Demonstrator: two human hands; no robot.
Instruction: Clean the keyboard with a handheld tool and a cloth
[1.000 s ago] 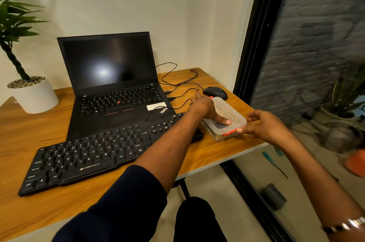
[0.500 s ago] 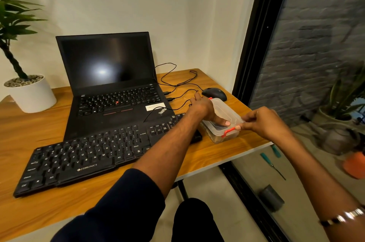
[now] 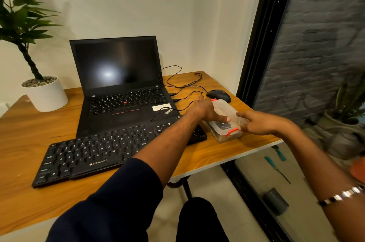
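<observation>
Your left hand (image 3: 207, 110) lies flat on the lid of the box (image 3: 223, 121), fingers straight and pressing, while your right hand (image 3: 258, 122) works at the near right corner, fingers loosely curled against the rim by the orange clip (image 3: 231, 131) (whether they actually pinch it, I cannot tell). The box sits close to the desk (image 3: 207, 154) edge on the right; a hard pull on a stuck clip could slide it off, or jolt it into the mouse (image 3: 218, 94) just beyond. The keyboard (image 3: 110, 149) lies to the left, its right end under your forearm and touching or nearly touching the box. What the box holds is dim through the plastic; tool and cloth are not visible.
</observation>
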